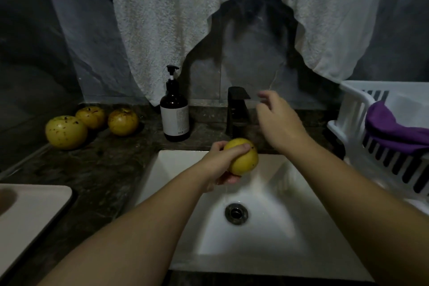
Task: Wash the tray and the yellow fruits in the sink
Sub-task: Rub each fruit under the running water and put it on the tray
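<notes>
Left hand point(221, 160) curled gripping; right hand point(277, 118) raised, relaxed.

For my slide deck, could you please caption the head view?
Left hand holds a yellow fruit over the white sink while the right hand reaches toward the black faucet.

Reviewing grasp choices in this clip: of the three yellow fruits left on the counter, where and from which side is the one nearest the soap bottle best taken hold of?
Probably from above, fingers spread round its widest part. The fruit nearest the soap bottle is round with its stem dimple up, the soap bottle stands close on its right and another fruit on its left, so the sides are crowded; top and front are free.
</notes>
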